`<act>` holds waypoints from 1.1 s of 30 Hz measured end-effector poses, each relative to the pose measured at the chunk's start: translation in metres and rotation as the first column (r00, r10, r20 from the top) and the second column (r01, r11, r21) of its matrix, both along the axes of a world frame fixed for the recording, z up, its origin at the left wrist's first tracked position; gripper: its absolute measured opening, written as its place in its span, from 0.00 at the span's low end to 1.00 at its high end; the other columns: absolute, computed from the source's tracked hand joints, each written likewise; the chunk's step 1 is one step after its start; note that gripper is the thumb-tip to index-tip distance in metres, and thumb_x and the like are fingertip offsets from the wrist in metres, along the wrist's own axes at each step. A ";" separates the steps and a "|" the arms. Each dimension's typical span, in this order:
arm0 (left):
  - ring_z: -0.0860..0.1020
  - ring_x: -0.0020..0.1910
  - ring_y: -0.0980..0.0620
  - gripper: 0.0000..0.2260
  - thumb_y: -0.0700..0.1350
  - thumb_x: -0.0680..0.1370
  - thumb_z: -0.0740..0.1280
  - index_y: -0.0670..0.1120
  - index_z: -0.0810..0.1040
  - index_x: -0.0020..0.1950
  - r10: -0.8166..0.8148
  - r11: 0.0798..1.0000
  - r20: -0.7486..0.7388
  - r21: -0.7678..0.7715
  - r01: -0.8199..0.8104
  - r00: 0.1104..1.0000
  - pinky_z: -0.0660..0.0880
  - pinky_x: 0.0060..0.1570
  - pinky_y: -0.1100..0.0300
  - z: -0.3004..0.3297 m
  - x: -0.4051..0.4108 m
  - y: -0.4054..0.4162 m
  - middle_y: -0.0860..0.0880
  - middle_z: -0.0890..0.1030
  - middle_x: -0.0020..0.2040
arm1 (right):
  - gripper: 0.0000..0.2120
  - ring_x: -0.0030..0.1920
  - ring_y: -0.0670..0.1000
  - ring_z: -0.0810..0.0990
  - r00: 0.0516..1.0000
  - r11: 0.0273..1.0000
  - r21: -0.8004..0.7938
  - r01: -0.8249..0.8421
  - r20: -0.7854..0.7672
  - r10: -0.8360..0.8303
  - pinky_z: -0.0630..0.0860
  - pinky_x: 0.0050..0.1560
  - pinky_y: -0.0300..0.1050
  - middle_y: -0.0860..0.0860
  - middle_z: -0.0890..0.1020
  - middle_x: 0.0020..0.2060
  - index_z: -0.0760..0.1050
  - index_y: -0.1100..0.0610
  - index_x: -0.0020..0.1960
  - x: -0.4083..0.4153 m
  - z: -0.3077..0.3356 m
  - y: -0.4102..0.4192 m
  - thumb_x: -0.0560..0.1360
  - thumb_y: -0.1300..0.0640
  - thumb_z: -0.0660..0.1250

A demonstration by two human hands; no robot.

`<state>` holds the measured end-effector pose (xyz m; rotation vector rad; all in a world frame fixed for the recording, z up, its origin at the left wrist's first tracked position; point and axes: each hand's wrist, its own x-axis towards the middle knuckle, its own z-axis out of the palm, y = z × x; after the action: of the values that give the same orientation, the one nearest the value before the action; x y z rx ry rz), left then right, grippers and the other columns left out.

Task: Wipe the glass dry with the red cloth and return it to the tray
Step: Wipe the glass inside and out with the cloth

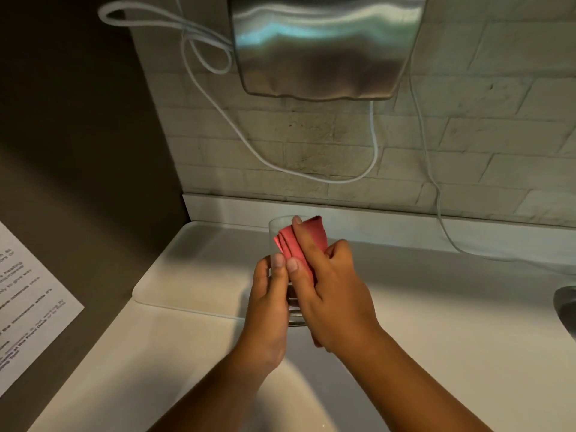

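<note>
Above the near edge of the white tray (174, 275), our left hand (269, 307) grips the glass (277, 232); our right hand (330, 294) presses the red cloth (296, 247) against it.

The glass (282, 244) is held between the left hand (269, 294) and the right hand (333, 294), above the tabletop (436, 307). The cloth (299, 241) is pressed against it under the right fingers (300, 241). The tray (193, 269) lies left of the fingers; a dryer (324, 48) is mounted behind, above them.
</note>
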<state>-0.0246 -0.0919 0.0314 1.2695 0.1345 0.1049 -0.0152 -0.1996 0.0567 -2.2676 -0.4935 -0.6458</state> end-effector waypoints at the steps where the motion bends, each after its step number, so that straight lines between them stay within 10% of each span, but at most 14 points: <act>1: 0.86 0.57 0.46 0.25 0.67 0.76 0.60 0.54 0.77 0.67 -0.001 1.000 0.001 -0.001 0.001 1.000 0.81 0.59 0.37 0.000 0.000 0.000 0.47 0.87 0.58 | 0.25 0.41 0.42 0.75 1.000 1.000 0.022 -0.005 -0.015 0.006 0.76 0.36 0.35 0.47 0.67 0.51 0.44 0.24 0.75 0.004 0.002 -0.002 0.80 0.32 0.47; 4: 0.86 0.57 0.40 0.26 0.69 0.75 0.62 0.55 0.77 0.66 -0.010 1.000 -0.005 -0.005 0.010 1.000 0.82 0.54 0.30 0.000 -0.003 -0.002 0.41 0.85 0.59 | 0.23 0.40 0.43 0.77 0.997 0.992 0.126 -0.004 -0.076 0.014 0.74 0.34 0.32 0.47 0.68 0.51 0.40 0.21 0.73 0.013 0.005 -0.008 0.80 0.31 0.45; 9: 0.87 0.53 0.48 0.24 0.66 0.77 0.60 0.54 0.76 0.66 0.054 0.998 -0.009 0.032 -0.054 0.998 0.84 0.49 0.52 0.002 0.009 0.006 0.45 0.87 0.57 | 0.24 0.34 0.44 0.76 0.992 0.998 0.030 -0.053 -0.115 0.056 0.75 0.29 0.35 0.37 0.64 0.48 0.43 0.21 0.73 -0.015 -0.012 0.001 0.79 0.31 0.45; 20: 0.86 0.56 0.44 0.26 0.71 0.72 0.65 0.58 0.78 0.64 0.022 1.000 -0.025 0.020 -0.021 0.999 0.83 0.57 0.39 0.005 0.001 0.005 0.44 0.86 0.58 | 0.23 0.42 0.41 0.77 0.986 0.973 0.232 -0.005 -0.159 0.042 0.73 0.41 0.26 0.45 0.70 0.48 0.46 0.21 0.73 0.002 -0.004 -0.004 0.78 0.30 0.43; 27: 0.87 0.53 0.49 0.26 0.69 0.74 0.62 0.55 0.77 0.64 0.056 0.995 -0.020 0.082 -0.054 0.998 0.83 0.52 0.53 0.009 0.011 0.010 0.49 0.89 0.52 | 0.22 0.33 0.43 0.74 0.997 0.999 -0.030 -0.044 -0.061 0.042 0.71 0.27 0.34 0.40 0.64 0.46 0.45 0.21 0.73 -0.028 -0.011 0.007 0.80 0.34 0.45; 33: 0.87 0.53 0.50 0.29 0.73 0.72 0.61 0.56 0.76 0.66 -0.014 0.994 -0.006 0.109 0.015 1.000 0.85 0.47 0.52 -0.002 -0.004 -0.002 0.51 0.88 0.54 | 0.23 0.41 0.42 0.75 0.998 0.999 0.002 0.036 -0.050 -0.036 0.75 0.35 0.34 0.47 0.67 0.52 0.49 0.26 0.76 0.001 0.010 0.001 0.81 0.35 0.46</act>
<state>-0.0287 -0.0940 0.0298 1.3798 0.1259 0.0975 -0.0144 -0.1990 0.0665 -2.2889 -0.4281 -0.6055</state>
